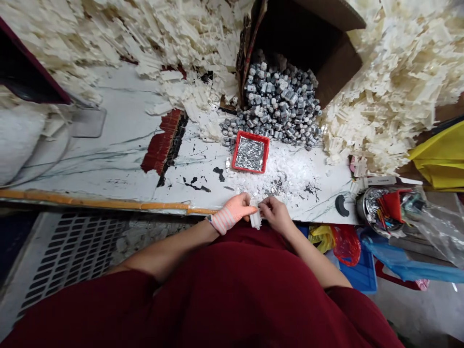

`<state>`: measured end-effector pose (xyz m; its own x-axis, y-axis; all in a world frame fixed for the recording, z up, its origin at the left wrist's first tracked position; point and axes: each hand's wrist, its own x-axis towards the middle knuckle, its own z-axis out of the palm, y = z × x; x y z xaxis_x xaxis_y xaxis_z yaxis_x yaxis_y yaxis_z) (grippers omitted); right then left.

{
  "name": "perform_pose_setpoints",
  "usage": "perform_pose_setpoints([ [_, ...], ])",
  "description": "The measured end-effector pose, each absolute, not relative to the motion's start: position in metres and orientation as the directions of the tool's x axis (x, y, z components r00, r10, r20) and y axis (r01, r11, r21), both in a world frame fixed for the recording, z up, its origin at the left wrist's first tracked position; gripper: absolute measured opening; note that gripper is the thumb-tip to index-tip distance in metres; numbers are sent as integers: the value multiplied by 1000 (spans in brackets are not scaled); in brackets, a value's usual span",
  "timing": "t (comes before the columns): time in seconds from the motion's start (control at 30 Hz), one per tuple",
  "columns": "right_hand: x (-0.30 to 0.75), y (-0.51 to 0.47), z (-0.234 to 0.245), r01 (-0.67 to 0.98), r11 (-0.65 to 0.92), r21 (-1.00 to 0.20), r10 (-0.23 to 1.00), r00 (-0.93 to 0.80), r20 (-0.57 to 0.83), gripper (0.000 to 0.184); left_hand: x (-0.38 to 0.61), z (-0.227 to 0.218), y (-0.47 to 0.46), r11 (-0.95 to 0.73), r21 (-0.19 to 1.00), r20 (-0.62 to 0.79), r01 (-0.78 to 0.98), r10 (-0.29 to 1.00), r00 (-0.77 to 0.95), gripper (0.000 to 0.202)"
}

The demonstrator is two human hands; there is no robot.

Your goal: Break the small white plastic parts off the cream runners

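White plastic moulded strip (255, 218) sits pinched between my hands, just below the red plastic tray (235, 149) and at the near edge of the marble-patterned slab (108, 164). My hands are close together, both clamped on it: my left hand (234, 210), in a pink glove, holds it from one side, while the fingertips of my right hand (277, 216) work at its upper end. Inside the tray, small metal pins (249, 153) lie in a loose layer. Just beyond the tray, grey metal parts (279, 101) spill in a heap from a cardboard box (337, 63). To the tray's right, near my hands, small white plastic pieces (282, 171) lie scattered. Further off on both sides of the tray rise great drifts of cream plastic strips (384, 96). As far as I can judge, very little is done: the tray holds a modest layer, and the heaps around it look barely touched, so most of the work seems left.
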<state>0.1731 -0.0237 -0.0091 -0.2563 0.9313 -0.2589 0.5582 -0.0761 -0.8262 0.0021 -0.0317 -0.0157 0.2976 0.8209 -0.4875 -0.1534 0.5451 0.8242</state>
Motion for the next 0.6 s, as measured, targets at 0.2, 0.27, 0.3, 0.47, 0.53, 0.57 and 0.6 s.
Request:
perform_pose_setpoints([
  [0.2,171,-14,-6,422,-205,-883,906,-261,-335,21,2,-9,-28,571,795,-504,-204,809,302,25],
  [0.27,170,-15,-6,525,-88,-847,937,-245,-249,19,2,-8,-27,569,804,-513,-174,811,281,23],
  [0.3,169,-16,-6,569,-42,-822,947,-240,-214,18,2,-7,-27,558,817,-512,-146,818,263,22],
  [0.47,177,-11,-11,476,-157,-865,864,-359,-354,26,1,-4,-27,539,834,-499,-119,828,254,22],
  [0.53,181,-3,-17,500,-111,-859,865,-376,-332,30,0,-3,-26,569,806,-520,-164,812,265,22],
  [0.57,182,2,-20,564,-12,-826,894,-363,-262,28,0,-3,-25,580,796,-531,-174,807,259,22],
  [0.6,182,6,-25,645,115,-755,920,-357,-165,25,0,-3,-24,587,791,-542,-175,804,246,22],
])
